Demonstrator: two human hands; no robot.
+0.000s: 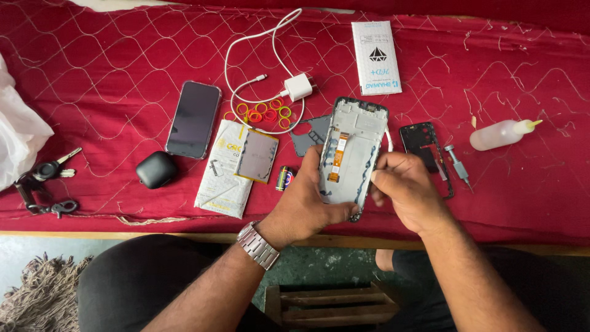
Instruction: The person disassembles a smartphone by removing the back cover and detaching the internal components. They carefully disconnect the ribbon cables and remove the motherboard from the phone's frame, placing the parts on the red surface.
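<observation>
Both hands hold an opened phone frame (pixel 353 154) just above the red cloth-covered surface (pixel 110 61), near its front edge. The left hand (pixel 304 203) (steel watch on the wrist) cups the frame's lower left side from beneath, thumb lying across the inner face. The right hand (pixel 402 187) is closed on the frame's right edge, fingertips pinched there; whether it also grips a small tool is hard to tell. An orange flex cable (pixel 337 157) runs down the frame's middle.

Just right of the frame lies a dark back cover (pixel 421 142), then a screwdriver (pixel 458 165) and a squeeze bottle (pixel 501 134). Behind the frame: a white charger (pixel 297 86) with its cable, coloured rings (pixel 264 112), and a white packet (pixel 376 56). To the left: a battery (pixel 257 156) on a printed pouch (pixel 222 178), a small cell (pixel 283 178), an intact phone (pixel 193 118), a black earbud case (pixel 156 169) and keys (pixel 44 178).
</observation>
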